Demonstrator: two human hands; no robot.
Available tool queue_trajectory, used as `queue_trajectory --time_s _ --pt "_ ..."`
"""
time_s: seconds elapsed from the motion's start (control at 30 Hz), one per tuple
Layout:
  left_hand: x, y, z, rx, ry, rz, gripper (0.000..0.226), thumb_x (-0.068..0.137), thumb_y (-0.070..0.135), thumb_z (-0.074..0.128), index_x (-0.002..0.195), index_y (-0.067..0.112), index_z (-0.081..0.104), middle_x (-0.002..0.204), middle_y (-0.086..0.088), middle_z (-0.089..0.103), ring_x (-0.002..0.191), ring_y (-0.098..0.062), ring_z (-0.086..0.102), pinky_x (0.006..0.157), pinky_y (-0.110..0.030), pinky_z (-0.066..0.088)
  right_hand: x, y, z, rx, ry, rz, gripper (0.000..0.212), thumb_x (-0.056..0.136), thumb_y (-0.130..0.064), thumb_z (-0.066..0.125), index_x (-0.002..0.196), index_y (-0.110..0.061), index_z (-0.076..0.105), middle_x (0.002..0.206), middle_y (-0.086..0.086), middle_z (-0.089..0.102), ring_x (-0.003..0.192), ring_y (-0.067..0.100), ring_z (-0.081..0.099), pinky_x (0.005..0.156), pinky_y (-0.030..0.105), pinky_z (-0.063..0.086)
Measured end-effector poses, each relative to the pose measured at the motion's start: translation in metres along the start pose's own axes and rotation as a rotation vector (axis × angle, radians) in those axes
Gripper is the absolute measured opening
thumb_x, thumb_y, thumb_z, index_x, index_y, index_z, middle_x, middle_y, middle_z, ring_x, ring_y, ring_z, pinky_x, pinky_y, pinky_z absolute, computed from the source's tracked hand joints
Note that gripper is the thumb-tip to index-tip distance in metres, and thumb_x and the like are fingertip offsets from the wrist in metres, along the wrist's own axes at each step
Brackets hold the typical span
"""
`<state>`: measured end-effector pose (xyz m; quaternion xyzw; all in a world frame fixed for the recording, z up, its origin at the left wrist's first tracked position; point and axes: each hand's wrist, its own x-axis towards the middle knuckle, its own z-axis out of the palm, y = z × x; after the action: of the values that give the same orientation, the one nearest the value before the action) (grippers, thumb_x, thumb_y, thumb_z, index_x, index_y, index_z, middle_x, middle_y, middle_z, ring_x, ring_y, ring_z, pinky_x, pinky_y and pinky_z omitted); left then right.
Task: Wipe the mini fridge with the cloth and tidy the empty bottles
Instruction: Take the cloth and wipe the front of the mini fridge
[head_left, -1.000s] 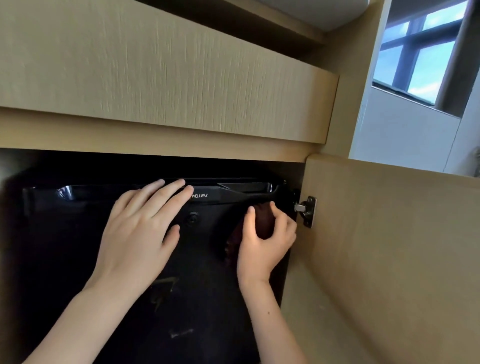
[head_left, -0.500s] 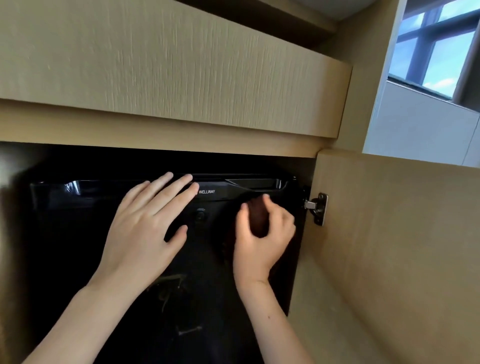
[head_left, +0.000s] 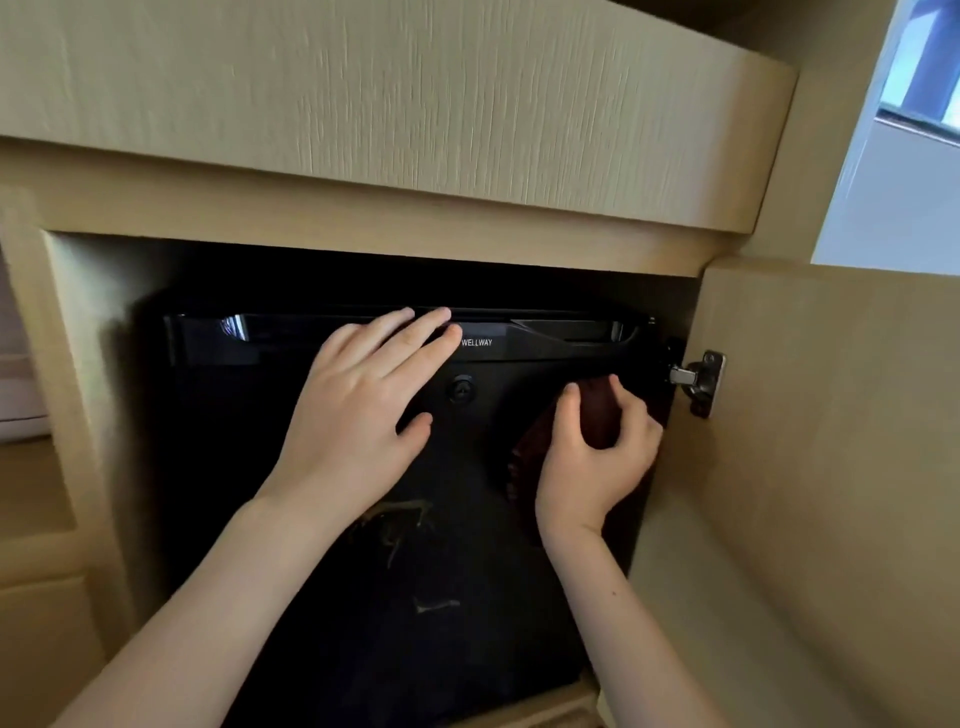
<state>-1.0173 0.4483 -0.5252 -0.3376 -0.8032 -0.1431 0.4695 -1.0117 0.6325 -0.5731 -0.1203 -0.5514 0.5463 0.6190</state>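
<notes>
Fridge (head_left: 363, 597): in cabinet (head_left: 363, 218), door shut.
Left hand (head_left: 358, 410): flat on door, fingers (head_left: 415, 343) straight.
Right hand (head_left: 592, 467): pinching cloth (head_left: 597, 415), door's upper right.
Advice: I'd brace left, wipe overlapping rows down to smudges (head_left: 395, 519).

left hand (head_left: 358, 415) flat on mini fridge (head_left: 322, 597) door | right hand (head_left: 592, 462) grips cloth (head_left: 597, 410) against it

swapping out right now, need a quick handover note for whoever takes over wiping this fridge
Left hand flat, fingers straight, pressing the mini fridge door near its top edge.
Right hand grips the dark red cloth against the door's upper right.
Cabinet door stands open at right.
Done: cannot tell how much is wiped.
Left: pale smudges lower on the door; bottles not in view.
</notes>
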Motion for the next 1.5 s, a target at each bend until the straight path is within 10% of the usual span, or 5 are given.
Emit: queue_trajectory --time_s 0.23,0.67,1.1,1.4,1.5 --pt "-0.001 -0.007 -0.003 0.000 -0.012 0.037 0.083 0.070 0.013 0.086 0.145 0.019 0.051 0.153 0.003 0.045 0.141 -0.022 0.040 0.114 -0.039 0.025 -0.029 0.001 0.008 -0.216 -0.323 -0.606 0.040 0.084 -0.030 0.076 0.117 -0.009 0.071 0.112 0.009 0.061 0.103 0.021 0.052 0.090 0.024 0.046" --pt "0.000 -0.004 -0.001 0.021 0.018 0.036 0.080 0.069 0.010 0.087 0.142 0.016 0.055 0.151 0.000 0.048 0.139 -0.025 0.043 0.111 -0.041 0.027 0.002 0.037 -0.030 -0.035 0.029 0.097 0.031 0.086 -0.026 0.075 0.113 -0.033 0.062 0.110 -0.011 0.050 0.115 0.021 0.053 0.093 0.031 0.051" --pt "0.000 -0.016 -0.012 0.066 -0.129 0.117 0.090 0.072 0.019 0.087 0.150 0.020 0.043 0.160 0.004 0.035 0.147 -0.021 0.033 0.117 -0.036 0.024 -0.044 0.043 -0.020 -0.281 -0.409 -0.779 0.045 0.079 -0.023 0.082 0.120 -0.016 0.064 0.113 0.012 0.062 0.104 0.025 0.054 0.088 0.033 0.049" --pt "-0.014 -0.043 -0.034 0.050 -0.133 0.073 0.089 0.075 0.018 0.086 0.151 0.020 0.041 0.153 0.005 0.044 0.142 -0.015 0.039 0.120 -0.025 0.018 0.008 -0.024 0.005 -0.052 -0.212 -0.168 0.035 0.086 -0.027 0.075 0.118 -0.017 0.068 0.109 -0.005 0.048 0.109 0.021 0.054 0.090 0.027 0.051" --pt "-0.016 -0.041 -0.031 0.043 -0.134 0.067 0.089 0.074 0.017 0.085 0.151 0.018 0.042 0.153 0.003 0.045 0.142 -0.016 0.040 0.121 -0.028 0.019 -0.011 -0.034 0.013 -0.151 -0.209 -0.336 0.037 0.084 -0.025 0.077 0.118 -0.014 0.068 0.111 0.001 0.052 0.104 0.016 0.048 0.088 0.018 0.044"
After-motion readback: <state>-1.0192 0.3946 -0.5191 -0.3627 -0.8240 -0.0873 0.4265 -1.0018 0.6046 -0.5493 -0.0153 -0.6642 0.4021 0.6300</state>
